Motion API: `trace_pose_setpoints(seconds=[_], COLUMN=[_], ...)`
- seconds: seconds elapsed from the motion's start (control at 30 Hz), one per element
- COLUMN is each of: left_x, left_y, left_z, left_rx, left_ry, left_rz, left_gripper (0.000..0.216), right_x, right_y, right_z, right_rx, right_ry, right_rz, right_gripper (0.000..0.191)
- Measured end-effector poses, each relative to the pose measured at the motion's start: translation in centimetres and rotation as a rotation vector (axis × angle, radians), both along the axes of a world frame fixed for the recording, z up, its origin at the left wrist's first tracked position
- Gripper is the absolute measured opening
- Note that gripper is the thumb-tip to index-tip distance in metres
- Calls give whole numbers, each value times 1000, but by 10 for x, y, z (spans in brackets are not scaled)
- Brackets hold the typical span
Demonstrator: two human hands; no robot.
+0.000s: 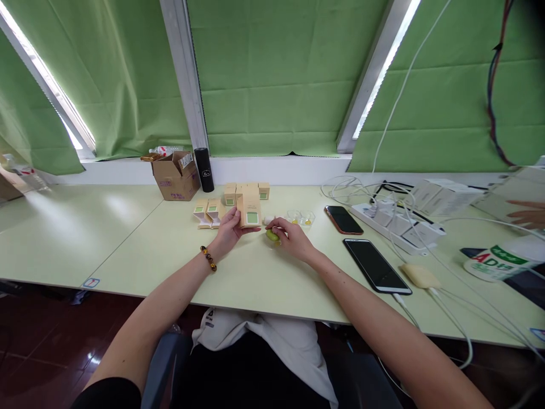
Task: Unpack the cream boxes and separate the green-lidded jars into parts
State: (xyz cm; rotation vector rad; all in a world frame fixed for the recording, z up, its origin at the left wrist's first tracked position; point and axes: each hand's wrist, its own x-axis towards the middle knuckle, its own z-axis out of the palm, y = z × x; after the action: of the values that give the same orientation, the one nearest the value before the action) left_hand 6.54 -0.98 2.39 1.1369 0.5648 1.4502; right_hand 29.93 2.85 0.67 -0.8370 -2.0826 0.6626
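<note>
At the tan box (250, 207): left hand (231, 225) holding it, right hand (290, 238) pinching a green lump (272, 234)

Left hand: closed on the tan box, thumb against its left side, fingers reaching under its lower edge. Box tilted, printed front with a green square towards the wearer. Beaded bracelet (208, 258) on that wrist.

Right hand: just right of the tan box, slightly nearer the wearer. Fingers drawn together on the green lump, thumb side partly hidden. Can't tell if the lump touches the tabletop (255, 284).

Right of the tan box: small white piece (269, 220) close by, mostly screened by the right hand; then clear dishes (307, 218) with yellow bits inside.

Left of it: two small cartons (214, 211) side by side, white surfaces showing. Behind it: a row of similar tan packs (264, 191), partly covered by the box.

Farther back-left of the box: black cylinder (204, 169) upright, touching or nearly touching a cardboard carton (176, 177), flaps up.

Well right of the box: dark-screened phone (344, 220), larger phone (377, 265) nearer the wearer with a cable in its end, white power strip (395, 228) loaded with plugs, cream block (420, 276) on a cable. Far right: white-and-green bottle (496, 262) on its side, plus another person's hand (528, 213), blurred.
</note>
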Motion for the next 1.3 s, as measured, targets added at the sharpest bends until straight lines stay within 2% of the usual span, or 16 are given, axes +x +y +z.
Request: trace_pose_setpoints(seconds=[0.23, 0.4, 0.5, 0.67, 0.83, 0.9, 1.07, 1.2, 1.3], left_x=[-2, -1, 1, 3, 5, 6, 4, 5, 10], left_y=[-2, -4, -4, -5, -5, -3, 2, -1, -4], left_z=[3, 3, 2, 4, 3, 1, -3, -3, -4], left_rx=[-22, -12, -8, -34, -36, -19, 133, 263, 277], left_ry=[-31, 8, 19, 24, 55, 81, 156, 277, 348], left_rz=[-76, -135, -151, -98, -79, -53, 117, 155, 157], left_gripper=[42, 47, 48, 57, 72, 73, 67, 69, 68], right_x=[1, -1, -5, -14, -25, -30, -34, -33, -34], right_y=[1, -11, -21, -25, -19, -15, -4, 3, 5], right_z=[-4, 8, 18, 31, 41, 45, 48, 40, 30], right_rx=[-2, 48, 21, -130, -368, -422, -448, -438, -424], right_ry=[-24, 75, 157, 182, 273, 334, 469, 507, 508], right_rz=[-4, -38, -40, -53, 126, 148, 25, -66, -87], right_gripper=[17, 19, 23, 41, 56, 57, 55, 58, 61])
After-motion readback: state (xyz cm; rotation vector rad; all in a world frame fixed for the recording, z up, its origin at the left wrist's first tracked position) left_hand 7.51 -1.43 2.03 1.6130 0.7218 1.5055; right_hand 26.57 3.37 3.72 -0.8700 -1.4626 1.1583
